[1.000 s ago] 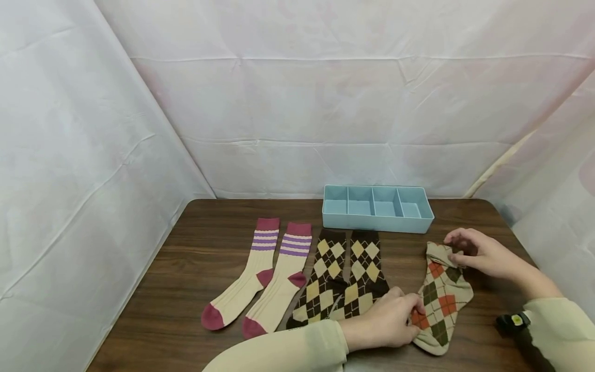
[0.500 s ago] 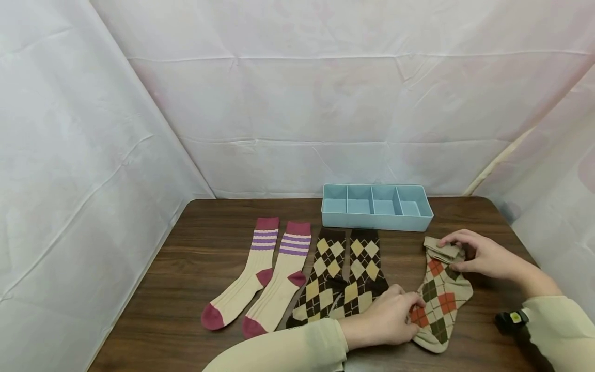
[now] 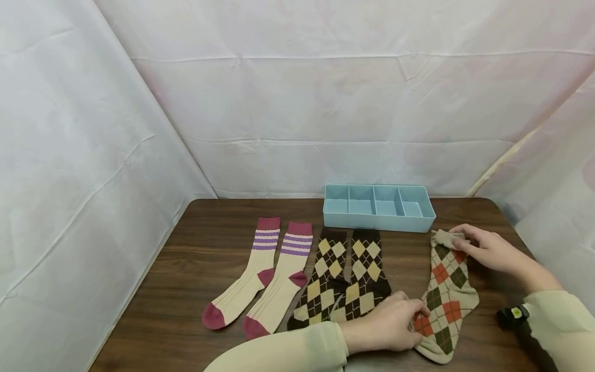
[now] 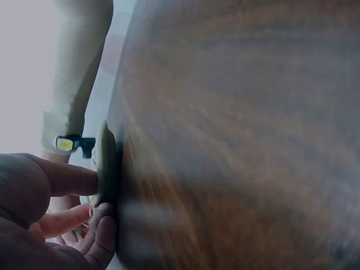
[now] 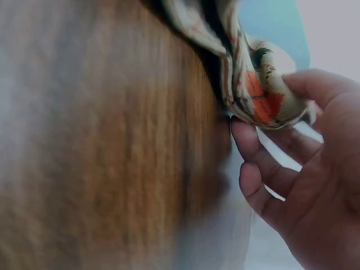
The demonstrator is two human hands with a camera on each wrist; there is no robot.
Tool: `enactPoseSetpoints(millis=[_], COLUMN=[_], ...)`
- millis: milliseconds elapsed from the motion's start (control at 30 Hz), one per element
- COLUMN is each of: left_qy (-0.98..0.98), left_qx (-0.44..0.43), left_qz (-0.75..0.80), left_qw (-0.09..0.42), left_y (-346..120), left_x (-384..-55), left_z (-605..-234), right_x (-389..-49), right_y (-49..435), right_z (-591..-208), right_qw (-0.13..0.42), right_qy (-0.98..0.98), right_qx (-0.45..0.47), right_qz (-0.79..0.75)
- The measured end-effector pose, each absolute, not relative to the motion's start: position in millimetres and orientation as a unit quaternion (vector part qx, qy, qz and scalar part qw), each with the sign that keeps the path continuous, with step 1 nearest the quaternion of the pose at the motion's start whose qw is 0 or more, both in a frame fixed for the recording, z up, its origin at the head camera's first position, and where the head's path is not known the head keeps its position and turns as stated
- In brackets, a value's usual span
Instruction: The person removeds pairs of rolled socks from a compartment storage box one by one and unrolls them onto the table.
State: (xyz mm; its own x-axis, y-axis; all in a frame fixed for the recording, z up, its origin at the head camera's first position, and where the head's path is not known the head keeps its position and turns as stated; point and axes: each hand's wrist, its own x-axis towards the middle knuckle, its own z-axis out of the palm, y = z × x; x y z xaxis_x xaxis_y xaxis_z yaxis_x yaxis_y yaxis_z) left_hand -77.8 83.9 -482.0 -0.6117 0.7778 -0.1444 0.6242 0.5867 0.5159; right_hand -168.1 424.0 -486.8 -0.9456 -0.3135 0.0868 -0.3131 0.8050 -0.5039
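A beige argyle sock [image 3: 447, 305] with orange and olive diamonds lies toe toward me on the right of the table. My left hand [image 3: 388, 323] pinches its near left side by the toe; in the left wrist view the thumb and fingers press the sock's edge [image 4: 106, 163]. At the far end, my right hand [image 3: 488, 250] holds the bunched cuff between thumb and fingers. The right wrist view shows the rumpled fabric [image 5: 263, 98] caught in that grip. Left of it, two dark brown argyle socks [image 3: 367, 263] lie flat, their feet partly behind my left forearm.
Two cream socks [image 3: 296, 248] with purple stripes and maroon toes lie flat at the left. A light blue divided organizer box [image 3: 378, 222] stands at the table's back edge. The wooden table [image 3: 186, 258] is bounded by white cloth [image 3: 279, 103] at the back and sides.
The beige sock's cuff, folded down earlier, now reaches further back and right with my right hand. The sock has shifted slightly right; my left hand has barely moved.
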Motion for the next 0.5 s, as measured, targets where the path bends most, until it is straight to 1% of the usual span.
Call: enactPoseSetpoints(millis=[133, 333, 433, 500], left_qy=[0.872, 0.871, 0.871, 0.870], left_qx=[0.406, 0.401, 0.401, 0.402], left_qz=[0.204, 0.212, 0.214, 0.215], left_qw=[0.180, 0.188, 0.188, 0.190], left_y=[84.1, 83.9, 83.9, 84.5], left_x=[-73.1, -68.3, -67.0, -66.8], left_z=[-481.9, -483.2, -482.5, -482.0], right_x=[-172.7, -169.6, -168.6, -168.9], right_y=[427.2, 434.2, 438.0, 439.2], right_z=[-487.6, -486.9, -487.0, -487.9], right_qw=[0.010, 0.037, 0.036, 0.029], right_qy=[0.950, 0.922, 0.920, 0.927], right_qx=[-0.162, -0.176, -0.182, -0.170], right_qz=[-0.267, -0.342, -0.345, -0.334])
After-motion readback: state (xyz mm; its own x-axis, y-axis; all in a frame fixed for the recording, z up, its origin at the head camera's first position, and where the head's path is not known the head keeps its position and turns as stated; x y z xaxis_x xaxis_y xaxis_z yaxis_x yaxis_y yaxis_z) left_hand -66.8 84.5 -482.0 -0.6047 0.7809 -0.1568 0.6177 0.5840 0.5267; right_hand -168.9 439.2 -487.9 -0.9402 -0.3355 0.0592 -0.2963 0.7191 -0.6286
